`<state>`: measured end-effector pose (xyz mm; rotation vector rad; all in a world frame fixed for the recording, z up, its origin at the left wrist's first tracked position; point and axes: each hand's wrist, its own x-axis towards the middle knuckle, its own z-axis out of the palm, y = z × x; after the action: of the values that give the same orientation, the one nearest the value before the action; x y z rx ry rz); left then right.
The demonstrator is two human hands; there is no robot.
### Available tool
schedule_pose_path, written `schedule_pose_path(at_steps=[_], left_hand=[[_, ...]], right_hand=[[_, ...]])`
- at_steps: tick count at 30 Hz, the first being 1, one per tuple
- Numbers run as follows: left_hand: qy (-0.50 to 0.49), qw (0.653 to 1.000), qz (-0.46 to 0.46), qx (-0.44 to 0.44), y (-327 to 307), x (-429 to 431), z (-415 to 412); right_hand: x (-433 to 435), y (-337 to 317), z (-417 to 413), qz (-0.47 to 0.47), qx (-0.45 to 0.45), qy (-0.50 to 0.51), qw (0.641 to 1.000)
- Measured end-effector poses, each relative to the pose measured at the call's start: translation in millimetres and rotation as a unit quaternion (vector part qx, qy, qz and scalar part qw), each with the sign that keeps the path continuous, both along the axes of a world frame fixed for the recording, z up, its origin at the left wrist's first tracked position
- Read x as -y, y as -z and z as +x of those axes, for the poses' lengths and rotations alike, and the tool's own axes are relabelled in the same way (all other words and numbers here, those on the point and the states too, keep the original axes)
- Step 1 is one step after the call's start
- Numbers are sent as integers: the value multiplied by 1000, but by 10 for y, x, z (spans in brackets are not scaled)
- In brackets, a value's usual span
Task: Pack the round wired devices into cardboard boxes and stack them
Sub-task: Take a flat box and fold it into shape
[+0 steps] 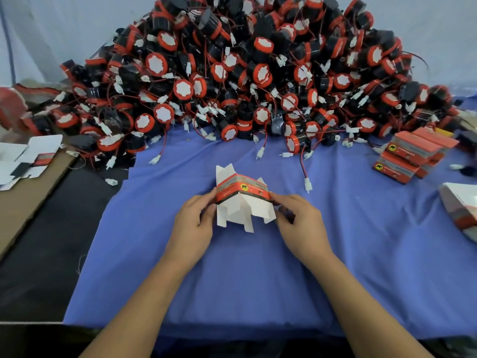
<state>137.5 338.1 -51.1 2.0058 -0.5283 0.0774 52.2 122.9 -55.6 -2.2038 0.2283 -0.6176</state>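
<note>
Here, a half-formed box [244, 196] sits at the middle of the blue cloth [232, 285], held between both hands a little way in front of the pile [245, 73]. The left hand [192, 218] grips the box's left side, fingers curled against the white card. The right hand [299, 218] pinches the right side, its fingertips at the orange band. The box's white flaps stand open at both ends, some pointing toward the person and some toward the pile; its body is orange with a dark stripe and a small yellow mark on top. Whether it touches the cloth or is held just above it cannot be told. The pile is a broad heap of round black devices with orange rims and white faces, and their red and black wires and white plugs spill onto the cloth's far edge. One device [294, 143] lies on its side at the heap's front edge, and a loose plug [308, 183] on a red wire lies just right of the box. At far right, closed boxes form a stack [410, 156] on the cloth. Flat blanks [25, 156] lie at far left on a brown sheet [23, 202], and more blanks [462, 208] lie at the right edge.
</note>
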Motion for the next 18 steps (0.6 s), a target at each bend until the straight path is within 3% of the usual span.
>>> schedule_pose_path(at_steps=[6, 14, 18], left_hand=[[12, 1000, -4, 13, -48, 3, -84], [10, 996, 11, 94, -24, 13, -104], [64, 986, 9, 156, -64, -7, -143]], right_hand=[[1, -3, -14, -5, 20, -48, 999], [-43, -31, -63, -24, 23, -90, 995], [-99, -105, -153, -4, 53, -86, 995]])
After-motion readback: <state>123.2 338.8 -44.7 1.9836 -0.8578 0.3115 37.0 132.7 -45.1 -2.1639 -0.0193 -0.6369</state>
